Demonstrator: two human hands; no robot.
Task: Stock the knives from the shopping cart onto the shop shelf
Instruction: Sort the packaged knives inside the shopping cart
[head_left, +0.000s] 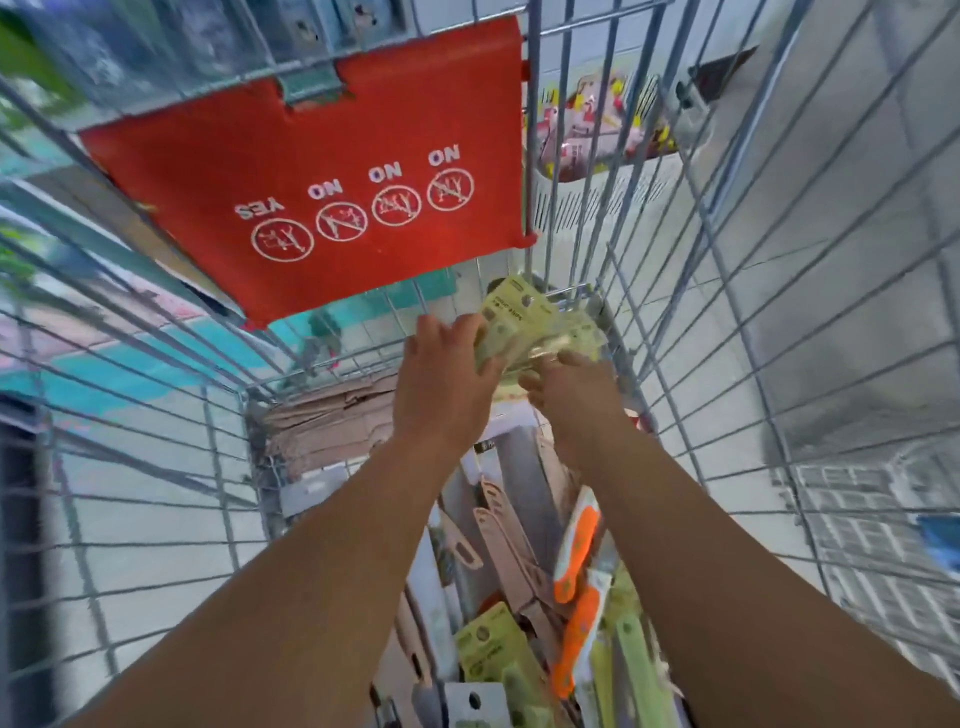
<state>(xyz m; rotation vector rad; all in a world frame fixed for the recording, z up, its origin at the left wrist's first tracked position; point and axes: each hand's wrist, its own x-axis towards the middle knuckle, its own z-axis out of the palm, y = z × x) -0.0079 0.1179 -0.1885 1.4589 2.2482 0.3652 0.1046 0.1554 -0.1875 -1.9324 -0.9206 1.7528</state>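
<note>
We're looking down into a silver wire-mesh shopping cart (171, 467) here. On its bottom there's a jumble of packaged knives: beige-handled ones (498, 535), a couple with orange handles (576, 551), and some on pale green backing cards (491, 644). Flattened brown cardboard (332, 421) sits at the far end, next to them.
</note>
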